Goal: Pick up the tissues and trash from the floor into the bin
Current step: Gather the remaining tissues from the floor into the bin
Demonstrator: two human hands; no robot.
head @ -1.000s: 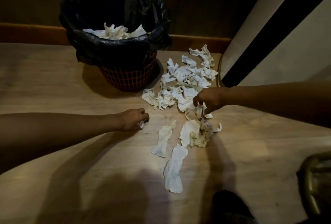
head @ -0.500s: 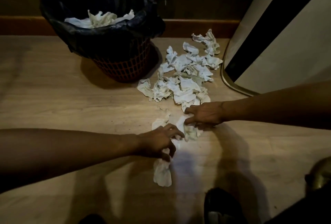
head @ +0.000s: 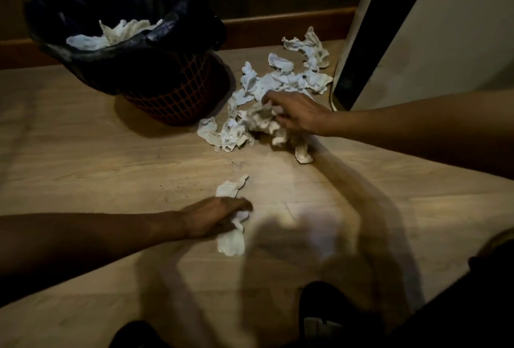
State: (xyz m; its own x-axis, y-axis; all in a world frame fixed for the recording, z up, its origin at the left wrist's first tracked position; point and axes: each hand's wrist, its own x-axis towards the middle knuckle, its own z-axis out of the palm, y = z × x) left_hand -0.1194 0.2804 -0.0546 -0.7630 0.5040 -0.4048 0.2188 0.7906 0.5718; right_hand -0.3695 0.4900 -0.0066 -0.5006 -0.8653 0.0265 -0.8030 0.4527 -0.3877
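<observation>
A red mesh bin [head: 169, 103] lined with a black bag stands at the back left, with white tissues [head: 116, 33] inside. A pile of crumpled white tissues [head: 289, 80] lies on the wooden floor to its right. My right hand [head: 294, 114] is down on the near side of that pile, fingers closed around a bunch of tissues [head: 261, 121]. Nearer to me, my left hand [head: 214, 219] presses on a long tissue [head: 230, 242] on the floor, its fingers curled over the middle of it.
A wooden skirting board [head: 292, 25] runs along the dark wall behind the bin. A white and black panel with a metal edge [head: 358, 41] stands at the right of the pile. Dark shoes [head: 325, 317] show at the bottom edge.
My right hand has moved up from the near tissues into the pile beside the bin, carrying a bunch. My left hand has slid down onto the long tissue. The view has shifted.
</observation>
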